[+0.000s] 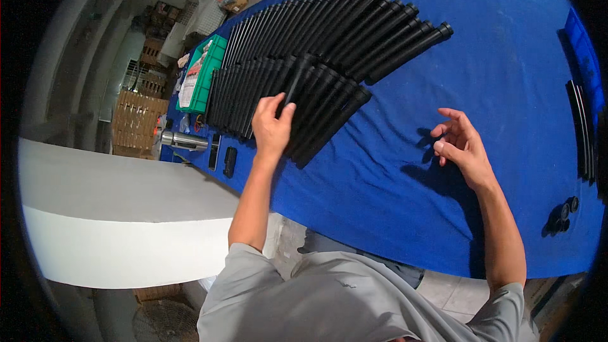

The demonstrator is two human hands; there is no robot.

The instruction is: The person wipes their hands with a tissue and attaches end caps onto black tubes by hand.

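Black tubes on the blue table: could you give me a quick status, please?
Left hand gripping one black tube over the near row. Right hand open, empty, above blue cloth. Nothing obstructing.

The surface in front of me is covered in a plain bright blue cloth. The tubes fanned across its far side are matte black, and so is the single tube in my left hand. Far left stands a green crate with a white and red sheet on it. Near it lies a shiny silver cylinder. My sleeves are grey.
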